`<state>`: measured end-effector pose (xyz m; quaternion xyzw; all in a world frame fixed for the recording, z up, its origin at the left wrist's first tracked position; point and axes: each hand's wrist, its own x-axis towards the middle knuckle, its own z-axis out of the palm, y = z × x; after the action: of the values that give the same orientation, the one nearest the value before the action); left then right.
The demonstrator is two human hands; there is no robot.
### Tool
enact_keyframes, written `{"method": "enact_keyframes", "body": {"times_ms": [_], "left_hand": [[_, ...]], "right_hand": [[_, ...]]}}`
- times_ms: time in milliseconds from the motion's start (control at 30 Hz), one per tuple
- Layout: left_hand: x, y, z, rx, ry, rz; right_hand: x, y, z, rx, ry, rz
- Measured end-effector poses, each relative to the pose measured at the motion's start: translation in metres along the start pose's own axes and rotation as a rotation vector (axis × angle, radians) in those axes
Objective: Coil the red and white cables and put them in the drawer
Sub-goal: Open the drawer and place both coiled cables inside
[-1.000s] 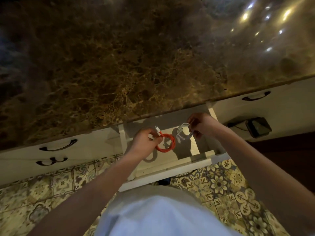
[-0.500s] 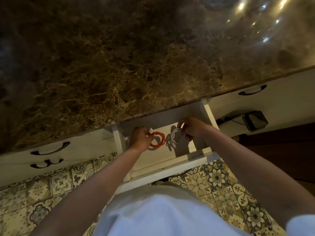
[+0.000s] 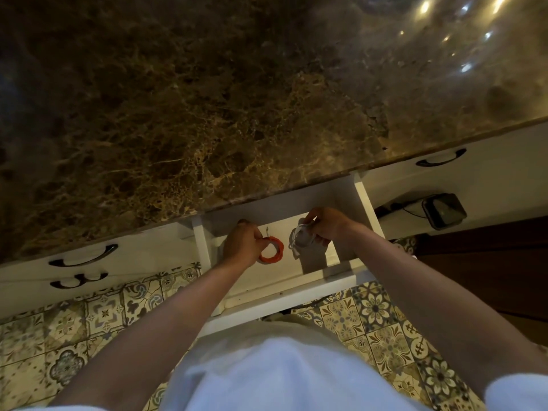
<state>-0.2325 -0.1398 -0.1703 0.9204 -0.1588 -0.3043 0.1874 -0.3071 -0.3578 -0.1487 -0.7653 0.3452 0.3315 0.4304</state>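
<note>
— How many cables are you handling?

— Two. My left hand (image 3: 241, 247) is pinching the red cable (image 3: 271, 254), one tight coil, against the floor of the drawer (image 3: 284, 295). My right hand (image 3: 324, 226) is clasping the white cable (image 3: 299, 240), one looser coil, with a short end hanging from it. Both grips are closed on their coils.

— Where are the coils sitting?

— Both are inside the one open drawer, red to the left, white to the right, near each other but apart. The red coil is lying on the drawer floor; whether the white one is touching the floor I cannot tell.

— What else are you counting?

— One brown marble tabletop (image 3: 237, 99) running above the drawer. Three dark handles (image 3: 84, 257) on the white fronts: two at the left, one above the other, and one at the right. One small black device (image 3: 444, 209) with a thin lead is lying on the ledge at the right. Patterned tiles are covering the floor (image 3: 74, 336) below.

— Any writing or brand showing?

— Nothing I am able to read; the light is dim and the device face is dark.
</note>
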Motion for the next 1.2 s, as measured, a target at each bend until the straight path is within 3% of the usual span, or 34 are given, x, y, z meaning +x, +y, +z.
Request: {"method": "enact_keyframes", "body": {"times_ms": [367, 533, 633, 733, 800, 1000, 1200], "left_hand": [[-0.017, 0.0, -0.009, 0.204, -0.006, 0.188], [-0.045, 0.003, -0.034, 0.147, 0.044, 0.225], [-0.083, -0.002, -0.051, 0.034, 0.092, 0.38], [-0.124, -0.01, -0.058, 0.089, 0.156, 0.626], [-0.142, -0.014, -0.054, 0.139, 0.217, 0.707], [-0.174, -0.025, -0.019, 0.368, 0.431, 0.647], [-0.187, -0.039, -0.002, 0.448, 0.485, 0.614]], "right_hand": [[-0.018, -0.012, -0.01, -0.124, 0.096, -0.052], [-0.066, -0.008, -0.02, -0.243, 0.371, -0.234], [-0.104, 0.01, -0.01, -0.294, 0.517, -0.35], [-0.138, 0.037, 0.017, -0.32, 0.528, -0.374], [-0.155, 0.055, 0.037, -0.338, 0.632, -0.446], [-0.178, 0.091, 0.089, -0.266, 0.965, -0.574], [-0.181, 0.123, 0.117, -0.292, 0.968, -0.523]]}}
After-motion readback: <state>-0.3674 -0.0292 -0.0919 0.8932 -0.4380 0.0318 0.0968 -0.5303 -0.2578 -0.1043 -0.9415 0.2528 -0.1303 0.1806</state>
